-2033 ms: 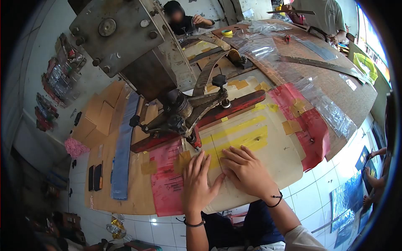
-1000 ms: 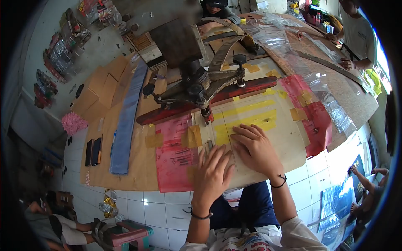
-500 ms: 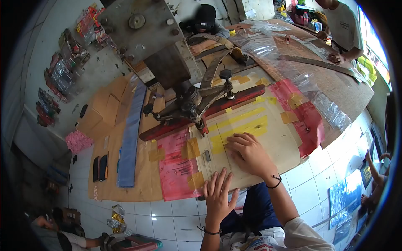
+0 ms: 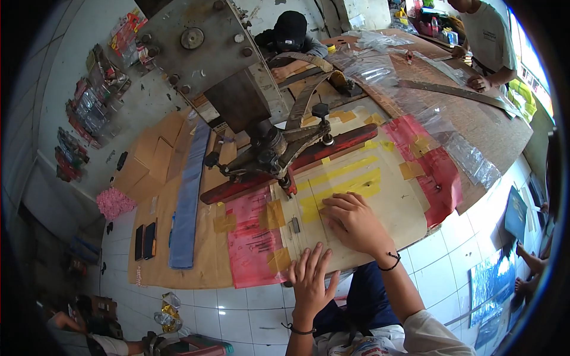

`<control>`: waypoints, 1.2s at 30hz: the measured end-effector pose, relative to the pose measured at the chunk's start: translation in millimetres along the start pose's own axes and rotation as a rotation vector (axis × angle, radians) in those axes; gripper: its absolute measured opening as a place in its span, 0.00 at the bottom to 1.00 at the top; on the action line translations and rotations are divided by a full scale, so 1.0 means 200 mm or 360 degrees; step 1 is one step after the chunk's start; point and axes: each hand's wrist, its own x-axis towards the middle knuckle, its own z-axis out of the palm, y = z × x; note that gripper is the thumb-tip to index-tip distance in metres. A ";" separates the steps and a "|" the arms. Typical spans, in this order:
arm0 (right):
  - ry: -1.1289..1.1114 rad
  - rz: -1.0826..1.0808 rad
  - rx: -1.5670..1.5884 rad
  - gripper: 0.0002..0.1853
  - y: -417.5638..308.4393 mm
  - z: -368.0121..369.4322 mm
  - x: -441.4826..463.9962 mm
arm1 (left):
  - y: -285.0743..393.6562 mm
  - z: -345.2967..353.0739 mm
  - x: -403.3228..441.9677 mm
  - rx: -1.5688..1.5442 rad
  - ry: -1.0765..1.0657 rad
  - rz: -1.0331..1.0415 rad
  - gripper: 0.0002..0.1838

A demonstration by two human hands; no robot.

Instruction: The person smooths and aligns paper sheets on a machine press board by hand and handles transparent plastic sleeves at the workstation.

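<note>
My left hand [image 4: 310, 283] lies with fingers spread at the near edge of a pale board [image 4: 392, 202], beside the red plastic sheet [image 4: 255, 237] taped along its left side. To its right, my right hand [image 4: 356, 224] rests on the board with fingers stretched out and slightly bent, over the lower end of the yellow tape strips [image 4: 350, 182]. Neither hand holds anything that I can see. Just above my left fingers sits a small dark metal piece [image 4: 295, 225]. Beyond both hands, a long red bar [image 4: 237, 190] on a black metal press head [image 4: 270, 148] crosses the board.
A folded blue cloth strip [image 4: 189, 207] lies on the left of the table, with two dark phone-like objects [image 4: 145, 240] further left. A person in a black cap [image 4: 291, 29] sits behind the press. Another person [image 4: 490, 47] stands at the far right, near clear plastic sheets [image 4: 374, 65].
My camera view has shifted slightly, so the scene sits a little lower and to the right. Both hands keep nearly the same place on the board.
</note>
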 end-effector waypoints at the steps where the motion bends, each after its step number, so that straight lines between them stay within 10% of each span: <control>1: 0.0001 0.0001 0.0004 0.13 0.00 0.00 0.00 | 0.00 0.00 0.00 -0.0001 0.0006 0.0005 0.30; 36: 0.0225 0.0053 0.0076 0.08 -0.14 -0.03 -0.19 | -0.01 0.04 0.00 0.0057 0.0131 0.0022 0.28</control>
